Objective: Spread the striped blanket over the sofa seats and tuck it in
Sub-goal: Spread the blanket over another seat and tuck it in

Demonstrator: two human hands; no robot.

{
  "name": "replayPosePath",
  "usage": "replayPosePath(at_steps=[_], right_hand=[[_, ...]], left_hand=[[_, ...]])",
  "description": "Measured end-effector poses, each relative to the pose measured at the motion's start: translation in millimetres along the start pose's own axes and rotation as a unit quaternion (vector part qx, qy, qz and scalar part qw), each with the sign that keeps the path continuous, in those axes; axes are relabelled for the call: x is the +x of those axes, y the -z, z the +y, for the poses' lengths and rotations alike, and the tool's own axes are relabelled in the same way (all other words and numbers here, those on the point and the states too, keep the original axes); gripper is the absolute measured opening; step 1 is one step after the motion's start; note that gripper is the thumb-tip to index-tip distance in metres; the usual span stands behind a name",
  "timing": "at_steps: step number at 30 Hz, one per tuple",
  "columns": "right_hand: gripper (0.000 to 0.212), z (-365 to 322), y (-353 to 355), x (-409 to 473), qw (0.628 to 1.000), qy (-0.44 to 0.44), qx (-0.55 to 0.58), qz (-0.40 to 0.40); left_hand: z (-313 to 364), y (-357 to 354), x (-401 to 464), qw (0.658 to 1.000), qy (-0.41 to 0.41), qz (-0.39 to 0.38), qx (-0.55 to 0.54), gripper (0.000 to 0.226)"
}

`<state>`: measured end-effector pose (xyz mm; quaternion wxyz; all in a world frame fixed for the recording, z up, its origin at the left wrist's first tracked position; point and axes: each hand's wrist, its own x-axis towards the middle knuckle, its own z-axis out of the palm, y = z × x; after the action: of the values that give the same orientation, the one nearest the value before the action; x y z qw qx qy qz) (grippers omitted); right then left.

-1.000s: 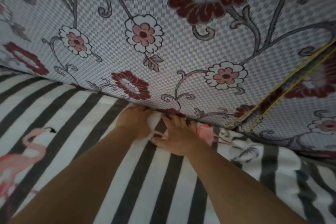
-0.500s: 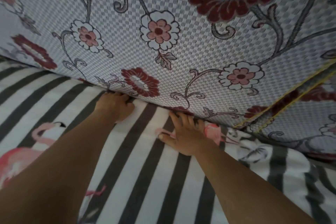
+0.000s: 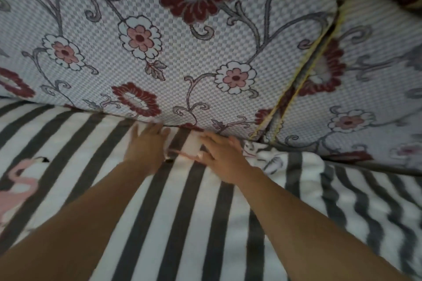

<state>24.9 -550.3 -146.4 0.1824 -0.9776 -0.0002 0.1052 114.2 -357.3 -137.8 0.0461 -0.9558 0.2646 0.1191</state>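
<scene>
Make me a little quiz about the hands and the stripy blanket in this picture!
1. True or false: both hands lie on the striped blanket.
2. Which pink bird is printed on the blanket at the left? A) flamingo B) parrot C) owl
3. Fill in: the fingers of the left hand and the right hand point toward the ____ back cushion.

Key: 1 true; 2 A, the flamingo; 3 flowered.

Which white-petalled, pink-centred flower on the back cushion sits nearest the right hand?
The flower just above the right hand, left of the yellow-piped seam; the other two sit farther left.
</scene>
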Motion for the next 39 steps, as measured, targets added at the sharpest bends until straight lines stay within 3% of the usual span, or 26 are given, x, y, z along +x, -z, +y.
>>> replayPosePath(at_steps=[3, 6, 8, 10, 13, 15, 18, 20, 22, 24, 27, 28, 29, 31, 33, 34, 36, 39], right_hand=[[0.028, 45.0, 28.7, -47.9, 0.989, -0.057, -0.09, 0.101], [0.024, 96.6, 52.0, -87.9, 0.964, -0.187, -0.156, 0.104], [0.037, 131.2, 55.4, -115.6, 0.947, -0.249, -0.187, 0.08], [0.051, 159.7, 53.6, -134.8, 0.95, -0.279, -0.131, 0.046], [0.052, 190.5, 63.0, -149.8, 0.955, -0.287, 0.069, -0.014], [0.04, 200.2, 71.9, -149.9, 0.957, -0.274, 0.061, -0.071], [0.012, 206.4, 84.6, -157.6, 0.966, -0.236, -0.025, -0.1], [0.025, 211.9, 91.2, -172.1, 0.973, -0.211, 0.023, -0.09], [0.03, 218.5, 101.1, -185.7, 0.958, -0.223, 0.151, -0.098], [0.029, 223.6, 112.6, -195.7, 0.925, -0.24, 0.264, -0.132], [0.059, 228.7, 126.2, -200.0, 0.882, -0.281, 0.328, -0.191], [0.058, 232.1, 128.2, -198.8, 0.881, -0.285, 0.327, -0.186], [0.049, 236.3, 128.8, -195.9, 0.895, -0.284, 0.31, -0.151], [0.033, 244.7, 128.0, -187.5, 0.927, -0.297, 0.228, 0.01], [0.023, 243.7, 123.9, -179.6, 0.926, -0.331, 0.079, 0.166], [0.021, 238.8, 120.3, -175.7, 0.922, -0.335, -0.021, 0.194], [0.019, 231.2, 106.0, -168.6, 0.915, -0.319, -0.178, 0.172], [0.024, 222.3, 86.8, -162.5, 0.916, -0.323, -0.213, 0.105]], left_hand=[[73.7, 6.5, 1.1, 0.984, -0.114, -0.011, -0.138, 0.054], [136.9, 11.5, 13.0, 0.978, -0.148, 0.003, -0.15, 0.037], [166.3, 12.7, 18.3, 0.982, -0.147, -0.017, -0.118, 0.054], [179.6, 13.0, 19.9, 0.987, -0.127, -0.057, -0.078, 0.065], [198.9, 17.8, 19.2, 0.988, -0.115, -0.093, -0.04, 0.062], [209.4, 24.9, 19.0, 0.99, -0.105, -0.092, -0.007, 0.053], [222.8, 31.3, 19.8, 0.994, -0.103, -0.028, -0.013, 0.038], [231.0, 30.3, 22.0, 0.992, -0.105, -0.038, -0.065, 0.033], [234.9, 25.9, 22.3, 0.985, -0.084, -0.088, -0.123, 0.036], [236.5, 22.0, 24.3, 0.985, -0.083, -0.108, -0.106, 0.045], [235.7, 19.4, 28.0, 0.995, -0.075, -0.016, -0.063, 0.035], [235.6, 20.9, 29.0, 0.994, -0.071, 0.032, -0.074, 0.028], [236.2, 24.1, 29.6, 0.992, -0.069, 0.072, -0.081, 0.024], [238.2, 30.8, 30.2, 0.987, -0.068, 0.116, -0.086, 0.022], [241.9, 35.8, 30.6, 0.986, -0.068, 0.13, -0.081, 0.018], [245.3, 36.7, 30.8, 0.987, -0.062, 0.125, -0.078, 0.017], [252.8, 30.7, 29.1, 0.99, -0.045, 0.103, -0.082, 0.02], [256.2, 12.9, 22.4, 0.989, -0.038, -0.004, -0.14, 0.038]])
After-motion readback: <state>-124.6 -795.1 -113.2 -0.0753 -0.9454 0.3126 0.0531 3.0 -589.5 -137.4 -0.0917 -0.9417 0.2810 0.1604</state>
